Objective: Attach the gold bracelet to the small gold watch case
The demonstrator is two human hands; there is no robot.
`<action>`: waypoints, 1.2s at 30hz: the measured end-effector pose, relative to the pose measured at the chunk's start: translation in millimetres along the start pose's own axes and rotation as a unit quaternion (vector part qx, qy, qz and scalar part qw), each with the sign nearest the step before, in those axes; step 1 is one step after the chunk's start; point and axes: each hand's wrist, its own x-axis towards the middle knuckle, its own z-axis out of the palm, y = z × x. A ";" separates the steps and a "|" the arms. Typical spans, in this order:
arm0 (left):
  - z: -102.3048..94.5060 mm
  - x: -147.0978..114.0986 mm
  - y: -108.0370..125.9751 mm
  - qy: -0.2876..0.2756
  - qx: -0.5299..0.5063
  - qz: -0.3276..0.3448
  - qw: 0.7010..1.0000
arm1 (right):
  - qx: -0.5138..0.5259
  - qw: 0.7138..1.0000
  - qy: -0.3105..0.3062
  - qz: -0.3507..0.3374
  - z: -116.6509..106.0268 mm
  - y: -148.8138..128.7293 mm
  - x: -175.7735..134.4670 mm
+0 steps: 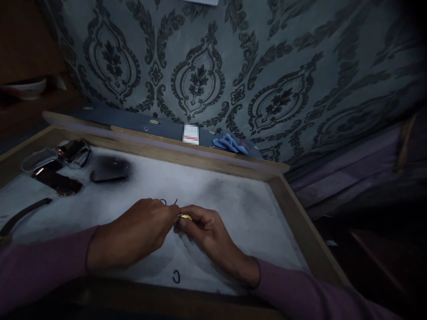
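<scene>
My right hand (213, 233) pinches the gold piece (186, 217) at its fingertips, toward the tray's (302, 224) near edge; my left hand (135, 233) is closed beside it, on what I can't tell.

dim bluish light | right edge near-black | white packet (191, 134) pixelated

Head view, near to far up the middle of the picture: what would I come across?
Black C-shaped piece → small gold-coloured piece in the right hand → tray's far wooden rim → small white item → patterned wall covering.
</scene>
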 end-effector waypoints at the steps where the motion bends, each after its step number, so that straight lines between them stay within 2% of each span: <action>1: -1.4 0.3 -1.0 -0.004 0.000 0.002 1.000 | 0.001 1.000 -0.001 0.001 0.0 0.0 0.0; 7: -14.1 5.7 -4.3 -0.050 -0.011 -0.014 0.999 | -0.023 0.999 -0.020 -0.022 -0.2 -4.0 -0.5; 13: -31.5 13.4 -6.0 -0.120 -0.061 -0.021 0.991 | -0.040 0.998 -0.041 -0.012 -2.2 -7.5 -0.7; 20: -35.2 21.1 -13.4 -0.181 -0.151 -0.019 0.972 | -0.031 0.997 -0.075 -0.007 -4.4 -8.4 -0.8; 25: -35.5 22.5 -15.3 -0.189 -0.176 0.015 0.966 | -0.012 0.996 -0.084 0.001 -5.4 -5.0 -0.2; 28: -36.0 19.1 -13.6 -0.174 -0.148 0.007 0.974 | 0.003 0.996 -0.086 0.006 -5.2 -4.5 0.0; 33: -35.1 11.6 1.0 -0.132 0.014 -0.009 0.991 | -0.001 0.997 -0.074 0.013 -3.6 -5.6 0.2; 36: -34.2 9.9 8.7 -0.124 0.062 -0.015 0.990 | -0.013 0.998 -0.068 0.003 -2.9 -5.1 0.6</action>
